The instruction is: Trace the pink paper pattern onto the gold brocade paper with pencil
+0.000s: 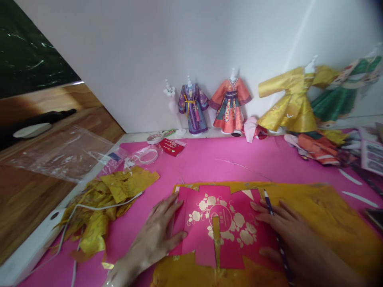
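A pink paper cut-out (221, 227) shaped like a small garment, printed with gold flowers, lies on a sheet of yellow-gold patterned paper (326, 215). My left hand (152, 239) lies flat with fingers spread on the cut-out's left edge. My right hand (296, 239) rests on its right side. A dark pencil (275, 227) sits between the fingers, its tip pointing away near the cut-out's upper right corner.
Everything sits on a pink mat (209, 163). A pile of yellow paper scraps (104, 207) lies at left, beside a clear plastic bag (60, 155) and tape rolls (149, 153). Paper-dressed mannequins (209, 105) line the white wall, with more paper garments (320, 145) at right.
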`<state>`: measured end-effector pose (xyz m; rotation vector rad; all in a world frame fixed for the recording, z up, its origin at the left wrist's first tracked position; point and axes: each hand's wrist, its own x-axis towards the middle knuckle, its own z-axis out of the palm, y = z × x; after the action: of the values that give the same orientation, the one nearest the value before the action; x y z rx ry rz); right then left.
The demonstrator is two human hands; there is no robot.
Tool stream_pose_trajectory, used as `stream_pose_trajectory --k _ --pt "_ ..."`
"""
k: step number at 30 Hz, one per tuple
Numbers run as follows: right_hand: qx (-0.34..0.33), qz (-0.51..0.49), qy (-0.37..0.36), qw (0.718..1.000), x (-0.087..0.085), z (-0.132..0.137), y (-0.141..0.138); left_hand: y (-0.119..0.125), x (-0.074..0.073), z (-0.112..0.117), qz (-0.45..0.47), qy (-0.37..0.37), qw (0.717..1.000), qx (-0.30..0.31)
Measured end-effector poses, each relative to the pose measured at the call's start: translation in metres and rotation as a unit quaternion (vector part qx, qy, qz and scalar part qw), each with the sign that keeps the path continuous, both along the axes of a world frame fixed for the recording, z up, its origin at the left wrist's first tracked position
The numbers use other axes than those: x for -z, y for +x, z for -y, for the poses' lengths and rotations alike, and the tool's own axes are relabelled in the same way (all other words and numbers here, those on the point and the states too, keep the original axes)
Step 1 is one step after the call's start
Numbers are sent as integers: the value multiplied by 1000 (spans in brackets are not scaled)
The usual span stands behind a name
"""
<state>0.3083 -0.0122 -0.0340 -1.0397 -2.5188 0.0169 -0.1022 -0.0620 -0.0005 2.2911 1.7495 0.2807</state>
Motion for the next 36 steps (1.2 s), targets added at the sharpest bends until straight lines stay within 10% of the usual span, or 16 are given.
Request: stream_pose_trajectory --k 36 --pt "26 2 -84 996 42 3 31 -11 -22 -6 33 -96 994 37"
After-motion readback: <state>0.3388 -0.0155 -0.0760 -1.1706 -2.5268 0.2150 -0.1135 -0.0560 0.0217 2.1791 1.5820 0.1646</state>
